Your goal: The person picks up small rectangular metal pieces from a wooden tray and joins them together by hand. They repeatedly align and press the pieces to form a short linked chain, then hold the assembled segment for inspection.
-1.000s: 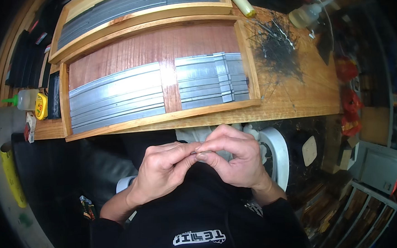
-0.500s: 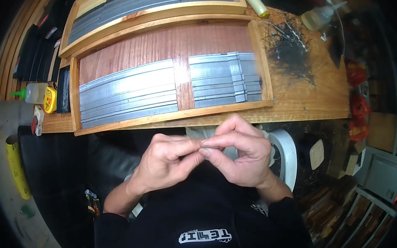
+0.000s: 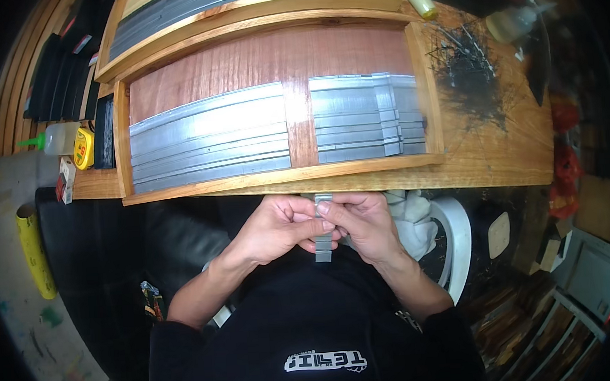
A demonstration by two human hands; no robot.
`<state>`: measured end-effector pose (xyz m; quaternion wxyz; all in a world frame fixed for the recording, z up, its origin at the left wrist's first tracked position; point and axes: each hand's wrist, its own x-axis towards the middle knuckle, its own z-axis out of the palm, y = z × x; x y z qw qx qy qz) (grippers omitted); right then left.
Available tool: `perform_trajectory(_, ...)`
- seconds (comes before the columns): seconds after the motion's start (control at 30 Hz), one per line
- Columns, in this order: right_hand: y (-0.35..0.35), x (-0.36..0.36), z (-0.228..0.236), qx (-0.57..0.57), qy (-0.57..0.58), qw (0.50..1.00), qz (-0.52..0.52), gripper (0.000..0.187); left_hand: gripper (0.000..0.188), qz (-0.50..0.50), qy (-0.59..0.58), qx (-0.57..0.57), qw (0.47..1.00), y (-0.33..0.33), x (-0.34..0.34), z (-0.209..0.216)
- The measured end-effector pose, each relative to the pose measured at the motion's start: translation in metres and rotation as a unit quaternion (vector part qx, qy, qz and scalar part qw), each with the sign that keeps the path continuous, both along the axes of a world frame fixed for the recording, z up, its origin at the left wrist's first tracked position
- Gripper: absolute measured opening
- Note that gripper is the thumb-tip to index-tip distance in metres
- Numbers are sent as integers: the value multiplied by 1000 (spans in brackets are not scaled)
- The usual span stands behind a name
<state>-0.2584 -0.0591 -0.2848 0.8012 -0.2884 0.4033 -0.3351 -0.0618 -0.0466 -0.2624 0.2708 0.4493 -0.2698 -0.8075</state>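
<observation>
Between my hands, just off the table's front edge, is a narrow grey segmented strip (image 3: 324, 249), its lower end hanging toward me. My left hand (image 3: 283, 228) is closed on it from the left, the thumb lying across its front. On the other side my right hand (image 3: 364, 223) pinches the strip higher up with the thumb on its face. Beyond them lies a shallow wooden tray (image 3: 283, 180) with rows of flat grey strips (image 3: 211, 137) on the left and shorter ones (image 3: 346, 114) on the right, one narrow strip lying crosswise over these.
A second wooden tray (image 3: 252, 18) of grey strips stands behind. Right of the trays are a pile of thin dark bits (image 3: 468, 62) and a squeeze bottle (image 3: 515, 22). At left sit a yellow tape measure (image 3: 84, 148) and a green-tipped bottle (image 3: 57, 141). A white chair (image 3: 458, 240) is at right.
The strip was seen nearly edge-on between my fingertips and now shows its flat face, hanging lengthwise. My hands have turned and moved slightly toward the table; the view has shifted a little.
</observation>
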Motion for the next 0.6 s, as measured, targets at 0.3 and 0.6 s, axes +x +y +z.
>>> perform_trajectory(0.3, 5, -5, 20, -33, 26, 998, 42, 22, 17, 25, 26, -3, 999, 22, -3, 12)
perform_trajectory(0.6, 6, -4, 23, -73, 50, 996, 31, 23, 17, 26, 21, -11, 999, 23, -3, 12)
